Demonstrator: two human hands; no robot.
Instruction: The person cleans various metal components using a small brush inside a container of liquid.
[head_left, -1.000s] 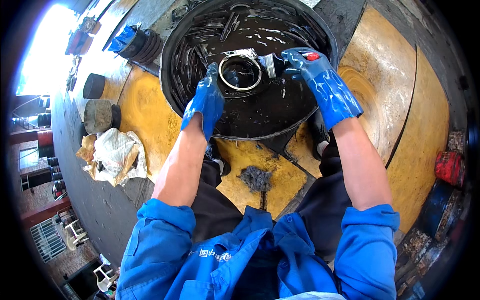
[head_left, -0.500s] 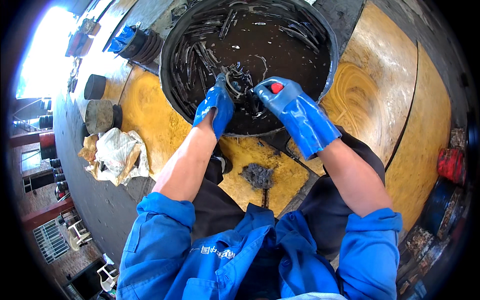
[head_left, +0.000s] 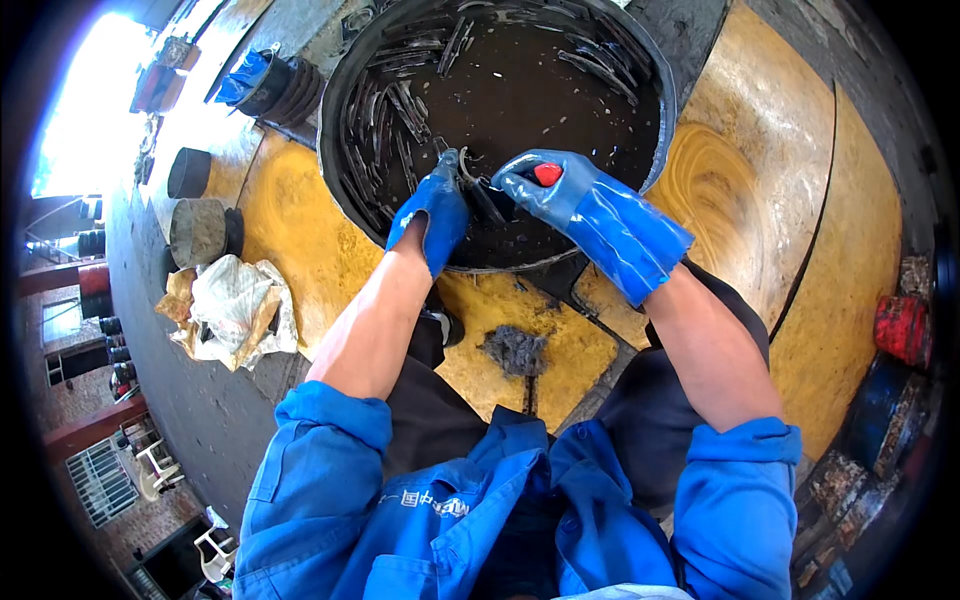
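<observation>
A large round tub [head_left: 664, 110] of dark brown liquid stands in front of me, and both my hands work over its near side. My left hand [head_left: 436, 208], in a blue rubber glove, is closed on a thin curved dark piece [head_left: 470, 172] that reaches down toward the liquid. In the matching glove, my right hand [head_left: 556, 188] is closed round a tool with a red handle end [head_left: 547, 174]. The tool's working end is hidden, close to the curved piece. Several similar dark curved pieces [head_left: 405, 110] lie along the tub's left and right walls.
Yellow stained boards [head_left: 740, 110] cover the floor around the tub. A grey clump of fibres [head_left: 515, 350] lies between my feet. At left are a crumpled white sack [head_left: 238, 305], a grey round container [head_left: 198, 233] and stacked dark buckets [head_left: 290, 92]. A red container [head_left: 903, 330] stands far right.
My right hand has shifted slightly left, with its wrist turned a little. The wet splashing around the curved piece has died down. My left hand has hardly moved.
</observation>
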